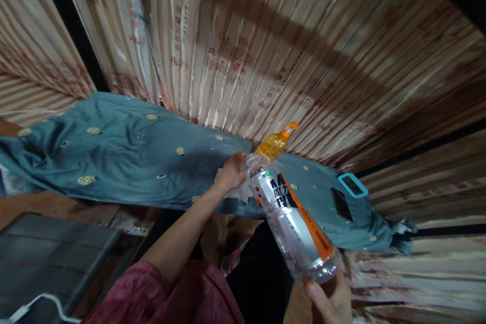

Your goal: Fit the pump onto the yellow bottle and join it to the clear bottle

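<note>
A large clear plastic bottle [296, 228] with a silver, black and orange label lies tilted across my view, its neck pointing up and left. My left hand [232, 171] is closed at its neck end, the fingertips partly hidden. At the base, my right hand [333, 297] grips the bottle, thumb on the near side and the other fingers out of sight underneath. Just behind the neck stands an orange pump bottle [274, 146] holding yellow liquid. Under my left hand lies a torn whitish sheet [243, 193].
A blue-green patterned cloth [125, 162] covers the long narrow table. At its right are a black phone [341, 204] and a blue-rimmed device [353, 185]. Striped sheeting [235, 50] hangs along the back. A dark stool [49, 253] and a white cable [45, 297] are at lower left.
</note>
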`<state>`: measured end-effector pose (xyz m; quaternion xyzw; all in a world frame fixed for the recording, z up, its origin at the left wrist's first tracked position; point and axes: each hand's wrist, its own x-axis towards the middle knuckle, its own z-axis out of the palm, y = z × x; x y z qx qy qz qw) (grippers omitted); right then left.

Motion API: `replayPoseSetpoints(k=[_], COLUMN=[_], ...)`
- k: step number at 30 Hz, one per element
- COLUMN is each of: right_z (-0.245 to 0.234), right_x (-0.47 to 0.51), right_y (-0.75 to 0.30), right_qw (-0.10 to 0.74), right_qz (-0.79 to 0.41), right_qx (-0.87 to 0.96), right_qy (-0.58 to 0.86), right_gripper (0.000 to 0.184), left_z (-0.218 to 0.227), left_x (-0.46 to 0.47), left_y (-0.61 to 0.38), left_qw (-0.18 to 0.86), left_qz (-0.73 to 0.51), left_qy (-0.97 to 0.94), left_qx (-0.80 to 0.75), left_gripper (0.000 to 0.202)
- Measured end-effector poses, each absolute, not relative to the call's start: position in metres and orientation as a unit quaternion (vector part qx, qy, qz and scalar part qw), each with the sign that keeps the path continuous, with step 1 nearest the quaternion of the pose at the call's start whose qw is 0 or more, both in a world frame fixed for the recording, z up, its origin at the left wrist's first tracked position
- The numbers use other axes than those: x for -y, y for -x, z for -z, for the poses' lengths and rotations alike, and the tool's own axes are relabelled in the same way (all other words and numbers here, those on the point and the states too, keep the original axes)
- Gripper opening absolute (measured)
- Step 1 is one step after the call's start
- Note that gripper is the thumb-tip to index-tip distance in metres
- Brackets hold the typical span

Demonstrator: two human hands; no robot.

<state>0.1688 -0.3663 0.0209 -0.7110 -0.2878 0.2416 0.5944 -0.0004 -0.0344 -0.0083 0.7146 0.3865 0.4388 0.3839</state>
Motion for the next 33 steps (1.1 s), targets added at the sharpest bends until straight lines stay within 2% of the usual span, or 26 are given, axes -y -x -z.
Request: replayPoseSetpoints(k=[12, 18, 22, 30, 33], right_z=[-0.028, -0.03, -0.029, -0.036, -0.041], right_x=[0.365, 0.364, 0.364, 0.36, 0.358], right_y=[-0.165, -0.162, -0.161, -0.152, -0.147], right_qw=[0.586, 0.609, 0.597, 0.604, 0.607], right_qz=[-0.243, -0.258, -0.247, -0.256, -0.258], right_qx=[0.309, 0.287, 0.304, 0.299, 0.301], right_qy=[0.709, 0.693, 0.7, 0.693, 0.688], right_gripper=[0.117, 0.129, 0.128, 0.118, 0.103], left_z=[0.011, 0.011, 0.011, 0.012, 0.012], left_x=[0.034, 0.033, 0.033, 0.032, 0.031], left_y=[0.001, 0.001, 0.001, 0.003, 0.003], left_qw=[0.383, 0.378, 0.378, 0.388, 0.388], left_qz=[-0.441, -0.441, -0.444, -0.455, -0.459], left_qy=[-0.716, -0.716, -0.716, -0.707, -0.707], left_qx=[-0.382, -0.389, -0.384, -0.377, -0.372], left_gripper=[0.039, 0.039, 0.039, 0.035, 0.037])
